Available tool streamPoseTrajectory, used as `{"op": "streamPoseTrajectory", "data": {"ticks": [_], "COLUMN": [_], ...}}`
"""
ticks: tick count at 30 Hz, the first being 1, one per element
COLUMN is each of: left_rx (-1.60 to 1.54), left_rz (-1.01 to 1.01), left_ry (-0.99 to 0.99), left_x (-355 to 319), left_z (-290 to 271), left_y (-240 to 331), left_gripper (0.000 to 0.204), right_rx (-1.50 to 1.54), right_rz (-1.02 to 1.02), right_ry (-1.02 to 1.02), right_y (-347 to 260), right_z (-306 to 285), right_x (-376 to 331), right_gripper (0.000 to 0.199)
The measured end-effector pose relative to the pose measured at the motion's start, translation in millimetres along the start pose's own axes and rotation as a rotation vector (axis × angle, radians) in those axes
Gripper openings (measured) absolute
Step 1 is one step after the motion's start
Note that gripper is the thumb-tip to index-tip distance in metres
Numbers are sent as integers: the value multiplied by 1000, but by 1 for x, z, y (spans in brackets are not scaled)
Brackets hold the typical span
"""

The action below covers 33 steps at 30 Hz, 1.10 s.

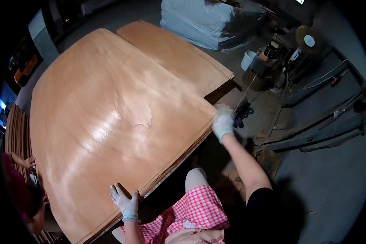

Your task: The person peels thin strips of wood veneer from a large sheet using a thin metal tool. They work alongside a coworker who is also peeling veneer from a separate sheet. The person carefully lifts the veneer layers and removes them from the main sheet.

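A large stack of thin reddish-brown wood veneer sheets [89, 110] spreads in front of me, its top sheet glossy and slightly rippled. My left hand [126, 202], in a pale work glove, rests at the near edge of the stack with its fingers spread and the thumb apart. At the stack's right corner is my right hand [223, 123], also gloved. Motion smears its fingers, so whether they grip the sheet edge is unclear. A second stack of veneer [175, 55] lies behind the first, partly covered by it.
At the left, a co-worker's hands [29, 162] touch the stack's far-left edge. More stacked sheets [17, 130] stand behind that person. A plastic-wrapped bale [195, 24] sits at the back. To the right are a white bucket [248, 59], machinery [272, 51] and a dark metal frame [313, 138].
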<state>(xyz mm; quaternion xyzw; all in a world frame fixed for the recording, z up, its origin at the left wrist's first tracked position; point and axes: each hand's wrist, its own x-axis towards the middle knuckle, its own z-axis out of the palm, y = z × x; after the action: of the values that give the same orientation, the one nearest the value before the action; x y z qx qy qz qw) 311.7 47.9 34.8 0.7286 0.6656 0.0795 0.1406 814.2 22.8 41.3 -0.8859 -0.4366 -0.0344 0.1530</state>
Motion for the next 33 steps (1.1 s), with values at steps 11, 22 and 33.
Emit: {"op": "streamPoseTrajectory", "data": {"ticks": [11, 22, 33], "left_rx": [-19, -180, 145], "left_rz": [22, 30, -252], "left_ry": [-47, 14, 84], "left_x": [5, 1, -11], "left_z": [5, 2, -42], "left_y": [7, 3, -131], "left_gripper": [97, 89, 81], "right_rx": [-37, -43, -94], "right_rz": [-593, -747, -864], "right_ry": [-265, -340, -478], "right_y": [-184, -275, -328], "right_z": [69, 76, 63], "right_x": [-92, -167, -218], "right_gripper": [70, 68, 68]}}
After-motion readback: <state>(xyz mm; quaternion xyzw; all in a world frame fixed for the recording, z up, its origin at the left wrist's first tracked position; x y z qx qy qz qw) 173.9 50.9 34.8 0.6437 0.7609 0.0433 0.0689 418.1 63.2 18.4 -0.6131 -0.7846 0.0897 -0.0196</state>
